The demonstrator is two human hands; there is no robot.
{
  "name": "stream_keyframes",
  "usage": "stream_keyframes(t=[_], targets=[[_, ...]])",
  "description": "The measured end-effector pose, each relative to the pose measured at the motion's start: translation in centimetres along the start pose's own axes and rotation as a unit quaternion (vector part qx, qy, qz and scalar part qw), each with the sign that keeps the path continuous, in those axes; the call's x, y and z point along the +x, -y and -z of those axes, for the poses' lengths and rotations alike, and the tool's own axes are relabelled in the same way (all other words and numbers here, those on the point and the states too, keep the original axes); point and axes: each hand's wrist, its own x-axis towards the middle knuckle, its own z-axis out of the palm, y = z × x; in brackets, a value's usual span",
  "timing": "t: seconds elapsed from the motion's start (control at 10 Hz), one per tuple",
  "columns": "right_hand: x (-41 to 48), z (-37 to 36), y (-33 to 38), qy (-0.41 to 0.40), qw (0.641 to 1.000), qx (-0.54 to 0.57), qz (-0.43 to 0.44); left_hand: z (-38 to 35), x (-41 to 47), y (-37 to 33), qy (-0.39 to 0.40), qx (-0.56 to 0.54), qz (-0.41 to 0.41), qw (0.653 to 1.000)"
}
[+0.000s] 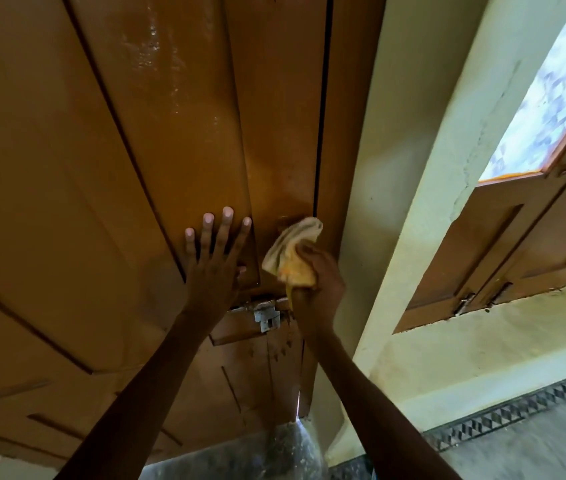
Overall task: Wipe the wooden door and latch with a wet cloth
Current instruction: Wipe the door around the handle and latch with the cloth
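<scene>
A brown wooden door (101, 150) fills the left and centre of the view, with wet streaks shining on its upper panel. My left hand (217, 258) lies flat on the door, fingers spread. My right hand (316, 285) grips a crumpled yellow and white cloth (292, 252) and presses it against the door's right edge, just above the metal latch (267, 315). The latch sits between my two wrists and is partly hidden by them.
The door frame and a pale yellow wall (395, 168) stand to the right. A brown shuttered window (503, 254) with a patterned pane is set in the wall further right. Grey floor with a patterned border (503, 420) shows at the bottom right.
</scene>
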Motion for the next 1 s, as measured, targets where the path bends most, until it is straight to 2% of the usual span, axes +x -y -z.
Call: stream_keyframes(t=[0.1, 0.2, 0.3, 0.4, 0.5, 0.6, 0.7, 0.8, 0.9, 1.0], targets=[[-2.6, 0.0, -2.8, 0.059, 0.994, -0.086, -0.029, 0.2, 0.0, 0.3, 0.005, -0.006, -0.010, 1.000], [-0.8, -0.1, -1.5, 0.090, 0.969, -0.201, 0.115, 0.2, 0.0, 0.2, 0.002, 0.004, -0.006, 1.000], [-0.1, -1.1, -0.9, 0.081, 0.958, -0.249, 0.115, 0.1, -0.1, 0.2, 0.000, 0.006, -0.006, 1.000], [-2.9, -1.3, -3.6, 0.128, 0.933, -0.325, 0.086, 0.2, 0.0, 0.3, 0.009, 0.000, -0.009, 1.000], [-3.0, -1.3, -3.2, 0.047, 0.984, -0.174, 0.003, 0.3, 0.1, 0.3, 0.014, 0.007, -0.009, 1.000], [-2.0, -1.2, -0.9, -0.078, 0.972, 0.051, -0.217, 0.2, 0.1, 0.4, 0.015, 0.002, -0.012, 1.000], [-1.2, -1.1, -1.5, -0.062, 0.884, 0.210, -0.413, 0.2, 0.0, 0.3, 0.006, 0.005, -0.012, 1.000], [-0.7, -0.7, -2.2, -0.016, 0.825, 0.265, -0.498, 0.2, 0.1, 0.2, 0.007, -0.001, -0.008, 1.000], [-1.6, -2.0, -3.2, 0.029, 0.821, 0.247, -0.513, 0.1, 0.1, 0.3, 0.010, 0.006, -0.008, 1.000], [-2.7, -2.9, -4.3, 0.024, 0.840, 0.230, -0.490, 0.0, 0.0, 0.7, 0.007, 0.001, -0.018, 1.000]])
